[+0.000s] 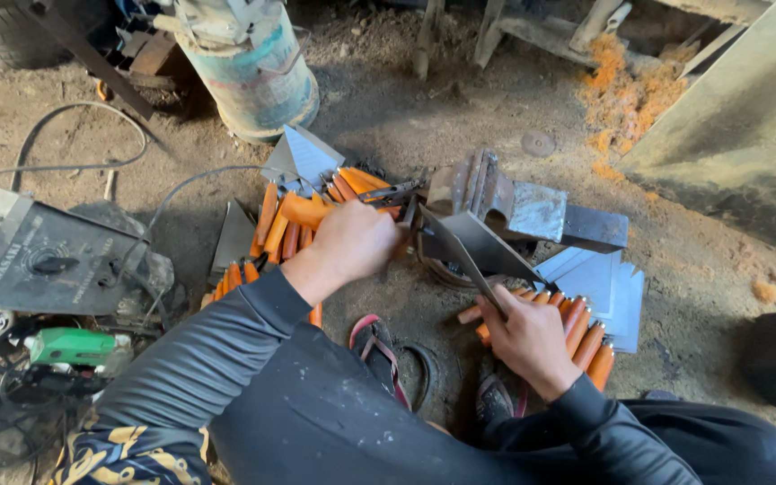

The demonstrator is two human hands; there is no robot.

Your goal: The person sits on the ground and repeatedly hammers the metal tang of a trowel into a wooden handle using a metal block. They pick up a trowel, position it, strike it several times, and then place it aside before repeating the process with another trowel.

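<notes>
Dusty dirt floor (pixel 424 117) strewn with orange sawdust (pixel 626 94), left hand (pixel 357 241) closed around pliers (pixel 392 193), right hand (pixel 527 337) gripping trowel blade (pixel 464 256), welding machine (pixel 42 256) left of the fingers, vise (pixel 496 202) just beyond.

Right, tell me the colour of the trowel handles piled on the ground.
Orange, on the trowel handles; the blades are grey metal. Clearest in the head view.

Vise (pixel 496 202) at centre on the dirt floor (pixel 702 269). Trowel piles lie left (pixel 285 224) and right (pixel 586 305) of it. Welding machine (pixel 42 256) far left.
</notes>
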